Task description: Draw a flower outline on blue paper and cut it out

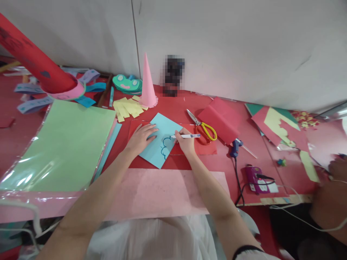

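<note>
My right hand is closed round a white marker pen, its tip at the surface of a light blue sheet of paper. On that sheet runs a dark, wavy, cloud-like outline. Flat on the sheet's left part lies my left hand, fingers stretched out, holding nothing. The blue sheet rests at an angle over red paper. Just beyond my right hand are scissors with yellow handles, lying with their blades parted.
A pink paper cone stands by the wall, beside yellow strips. Green sheets in plastic lie left, below a red tube. Rightward are a glue gun, a purple power socket and another person's arm.
</note>
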The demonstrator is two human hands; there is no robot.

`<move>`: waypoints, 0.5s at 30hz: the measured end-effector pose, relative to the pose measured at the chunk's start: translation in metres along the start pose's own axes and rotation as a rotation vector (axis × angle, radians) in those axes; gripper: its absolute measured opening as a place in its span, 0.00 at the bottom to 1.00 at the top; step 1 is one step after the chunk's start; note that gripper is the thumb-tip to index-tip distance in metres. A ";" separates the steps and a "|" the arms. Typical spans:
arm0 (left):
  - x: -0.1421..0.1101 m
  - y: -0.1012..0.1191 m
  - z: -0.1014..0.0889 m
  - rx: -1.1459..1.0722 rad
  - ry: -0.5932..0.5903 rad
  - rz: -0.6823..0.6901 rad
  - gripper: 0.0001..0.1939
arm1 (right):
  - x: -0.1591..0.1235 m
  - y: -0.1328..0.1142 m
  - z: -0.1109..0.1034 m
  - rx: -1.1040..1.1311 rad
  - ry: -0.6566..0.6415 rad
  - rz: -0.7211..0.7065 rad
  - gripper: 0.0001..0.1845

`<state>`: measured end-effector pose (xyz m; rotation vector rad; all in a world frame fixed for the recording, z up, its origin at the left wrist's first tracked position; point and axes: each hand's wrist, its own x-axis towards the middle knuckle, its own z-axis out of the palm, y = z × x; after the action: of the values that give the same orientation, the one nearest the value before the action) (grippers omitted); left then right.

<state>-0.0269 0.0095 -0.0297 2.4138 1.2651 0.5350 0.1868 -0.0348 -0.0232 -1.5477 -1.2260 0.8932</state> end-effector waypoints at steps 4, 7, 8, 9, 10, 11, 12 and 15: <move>0.000 0.000 0.000 0.012 -0.006 0.001 0.16 | 0.001 0.001 0.000 0.025 0.011 0.000 0.18; 0.001 0.001 -0.001 0.019 -0.005 0.000 0.15 | 0.001 0.001 0.000 0.031 -0.010 0.013 0.17; 0.001 0.001 -0.001 0.018 -0.002 0.001 0.15 | 0.001 0.001 0.000 0.026 -0.014 0.014 0.17; 0.001 0.001 -0.001 0.016 0.000 0.003 0.15 | 0.001 0.001 0.000 0.021 -0.014 0.014 0.17; 0.001 0.001 -0.001 0.014 0.002 0.005 0.15 | 0.000 0.000 0.000 0.021 -0.009 0.012 0.17; 0.000 0.001 0.000 0.011 0.003 0.007 0.15 | 0.000 0.000 0.000 0.021 -0.002 0.009 0.17; 0.000 0.001 0.000 0.011 0.002 0.008 0.16 | 0.000 0.000 0.001 0.021 0.006 0.006 0.17; 0.000 0.001 0.000 0.022 -0.006 0.003 0.16 | 0.000 -0.001 0.001 0.016 0.035 -0.001 0.18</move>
<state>-0.0264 0.0092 -0.0291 2.4341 1.2713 0.5163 0.1856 -0.0348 -0.0225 -1.5435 -1.1923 0.8699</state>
